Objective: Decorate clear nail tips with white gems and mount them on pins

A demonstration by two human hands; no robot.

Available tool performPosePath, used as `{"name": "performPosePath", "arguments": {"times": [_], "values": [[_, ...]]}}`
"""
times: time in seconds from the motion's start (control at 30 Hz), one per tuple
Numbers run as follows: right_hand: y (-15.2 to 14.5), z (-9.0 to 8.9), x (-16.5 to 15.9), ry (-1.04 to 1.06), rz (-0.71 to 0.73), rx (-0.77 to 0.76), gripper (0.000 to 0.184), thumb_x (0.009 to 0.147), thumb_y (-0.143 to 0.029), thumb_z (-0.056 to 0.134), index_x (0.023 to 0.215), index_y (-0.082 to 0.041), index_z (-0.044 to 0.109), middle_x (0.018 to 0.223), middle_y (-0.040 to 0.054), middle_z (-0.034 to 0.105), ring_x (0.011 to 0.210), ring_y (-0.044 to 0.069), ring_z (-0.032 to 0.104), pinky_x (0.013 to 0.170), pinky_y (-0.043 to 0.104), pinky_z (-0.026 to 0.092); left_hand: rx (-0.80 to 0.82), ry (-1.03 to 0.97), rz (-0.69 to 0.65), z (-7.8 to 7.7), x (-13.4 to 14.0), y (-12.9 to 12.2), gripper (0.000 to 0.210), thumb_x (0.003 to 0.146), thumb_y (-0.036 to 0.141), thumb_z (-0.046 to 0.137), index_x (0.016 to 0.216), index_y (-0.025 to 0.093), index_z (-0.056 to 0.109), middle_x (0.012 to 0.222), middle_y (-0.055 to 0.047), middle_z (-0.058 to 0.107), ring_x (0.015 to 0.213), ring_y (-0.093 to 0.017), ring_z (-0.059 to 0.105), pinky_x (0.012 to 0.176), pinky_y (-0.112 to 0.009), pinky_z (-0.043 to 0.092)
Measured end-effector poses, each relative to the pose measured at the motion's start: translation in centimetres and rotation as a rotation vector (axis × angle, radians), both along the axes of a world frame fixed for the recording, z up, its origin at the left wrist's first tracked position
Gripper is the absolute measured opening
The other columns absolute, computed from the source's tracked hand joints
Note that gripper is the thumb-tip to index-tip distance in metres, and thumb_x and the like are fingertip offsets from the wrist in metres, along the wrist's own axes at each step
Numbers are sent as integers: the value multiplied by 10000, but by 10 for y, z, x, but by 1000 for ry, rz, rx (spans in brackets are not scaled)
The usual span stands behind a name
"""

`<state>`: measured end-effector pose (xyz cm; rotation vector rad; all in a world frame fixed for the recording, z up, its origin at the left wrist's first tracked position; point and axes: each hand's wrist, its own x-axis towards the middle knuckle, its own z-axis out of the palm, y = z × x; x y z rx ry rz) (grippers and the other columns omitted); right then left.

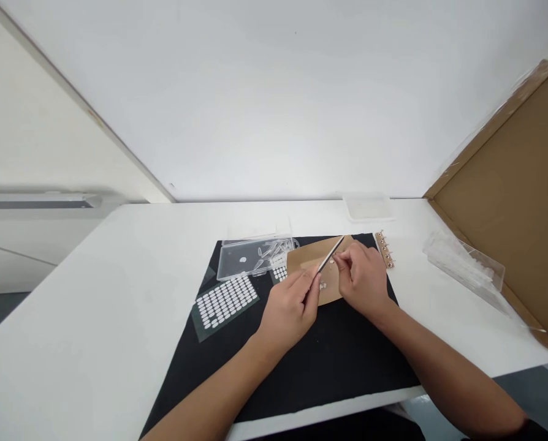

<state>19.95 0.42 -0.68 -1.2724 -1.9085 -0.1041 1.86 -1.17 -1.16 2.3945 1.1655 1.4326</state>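
My left hand is closed around a slim nail file, whose dark end points up and to the right. My right hand is pinched beside the file, fingertips together on something too small and hidden to name. Both hands are over a brown sheet of paper, which carries small whitish bits. Left of it, a clear plastic case lies open, with several clear nail tips heaped at its right side. A sheet of white oval stickers lies before the case; another is partly hidden by the paper.
A black mat covers the middle of the white table. Right of the mat stands a small wooden strip with metal pegs. Further right is a clear box with plastic pieces beside a cardboard panel. A translucent tray sits by the wall.
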Motion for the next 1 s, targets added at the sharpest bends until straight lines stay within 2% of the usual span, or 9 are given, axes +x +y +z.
{"name": "performPosePath", "arguments": {"times": [0.13,0.3,0.43,0.57,0.7,0.83,0.93,1.0], "values": [[2,1,0,0,74,-36,252,1032,-190,537,809,-247,433,736,-3,607,670,183,532,681,353,337,-1,-12,2,1,0,-1,248,1044,116,571,1250,156,704,951,-84,796,786,-173,759,708,-256,604],[4,2,0,45,6,16,241,1024,-194,556,815,-246,449,737,-1,607,676,187,543,672,357,324,-18,-16,-3,1,0,-1,256,1049,123,566,1268,149,697,860,-57,768,700,-152,714,672,-252,582],[4,3,-2,11,111,-16,241,1026,-183,544,816,-243,442,728,-13,610,670,176,544,699,359,342,-7,-15,11,1,0,-1,227,1045,125,578,1227,144,711,891,-68,779,721,-157,723,697,-258,586],[5,6,-1,42,9,43,240,1033,-182,543,822,-242,445,740,-10,600,667,178,533,686,364,319,-15,-11,8,2,0,-1,252,1043,119,575,1259,146,703,885,-61,775,717,-157,721,679,-253,575],[6,6,-2,12,77,-9,244,1029,-182,544,819,-242,436,718,-21,595,661,176,537,705,362,323,5,0,17,2,-1,0,218,1040,120,577,1207,141,715,897,-70,782,742,-169,738,690,-257,580],[6,6,-4,28,23,11,235,1025,-171,544,823,-241,447,720,-19,607,669,177,553,707,366,315,-14,-5,23,4,-2,1,214,1044,126,572,1204,146,712,869,-61,773,719,-161,726,671,-254,571],[6,6,-6,25,73,-6,244,1026,-175,544,814,-239,441,722,-23,623,660,166,557,705,362,318,-20,-5,25,4,-2,0,182,1044,125,570,1147,156,717,872,-57,772,726,-159,724,683,-257,570],[6,6,-6,44,51,12,242,1024,-183,561,812,-235,457,726,-28,637,649,155,559,700,358,317,-22,-12,20,4,-2,0,189,1043,121,570,1161,159,713,890,-57,777,738,-157,728,693,-254,572]]}}
